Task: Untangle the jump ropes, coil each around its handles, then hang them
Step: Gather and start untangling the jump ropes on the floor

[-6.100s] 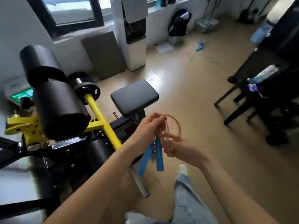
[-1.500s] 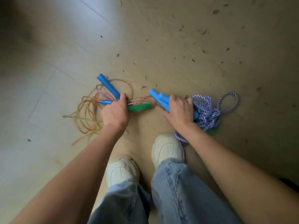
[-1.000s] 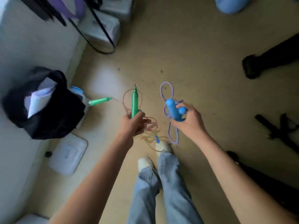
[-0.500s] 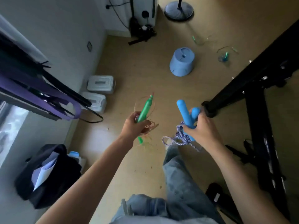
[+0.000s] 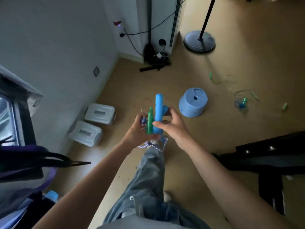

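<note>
Handles first: my left hand (image 5: 137,129) is wrapped around a bundle at mid-frame, the fingers grasping slim green handles (image 5: 149,121) with a thin clear cord (image 5: 144,106) looping above. My right hand (image 5: 173,128) pinches the fat, smooth blue handles (image 5: 158,111), which stand upright just beside the green ones. A braided blue-and-white rope (image 5: 154,145) dangles below both hands.

Room-wise, the floor (image 5: 247,55) is tan and glossy. An upturned blue bucket-ish tub (image 5: 193,103) sits right of the hands, and more ropes (image 5: 241,100) lie loose toward the right edge. Two white lidded boxes (image 5: 92,124) sit along the pale wall at left, and a round stand base (image 5: 198,41) is at the top.
</note>
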A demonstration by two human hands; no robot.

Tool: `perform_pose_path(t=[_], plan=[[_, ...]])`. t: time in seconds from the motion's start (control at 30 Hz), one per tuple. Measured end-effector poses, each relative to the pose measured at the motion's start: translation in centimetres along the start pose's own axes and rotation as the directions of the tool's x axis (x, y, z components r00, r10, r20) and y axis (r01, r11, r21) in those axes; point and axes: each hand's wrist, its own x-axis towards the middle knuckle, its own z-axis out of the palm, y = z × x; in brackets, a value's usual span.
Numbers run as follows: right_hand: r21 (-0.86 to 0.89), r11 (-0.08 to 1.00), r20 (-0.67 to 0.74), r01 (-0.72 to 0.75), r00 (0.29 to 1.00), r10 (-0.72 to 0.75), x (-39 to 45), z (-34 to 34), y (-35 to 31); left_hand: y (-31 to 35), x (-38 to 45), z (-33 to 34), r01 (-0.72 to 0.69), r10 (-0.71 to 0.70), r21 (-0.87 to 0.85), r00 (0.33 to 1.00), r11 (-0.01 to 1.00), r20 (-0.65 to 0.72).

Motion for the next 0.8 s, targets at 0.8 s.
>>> perform_pose_path(t=[0.8], plan=[[-0.279, 0.889, 0.283, -0.364, 0.853, 0.438, 47.5, 1.9, 0.2, 1.6, 40.4, -13.1, 0.467, -0.401, 0.045, 0.801, 0.883, -0.445]])
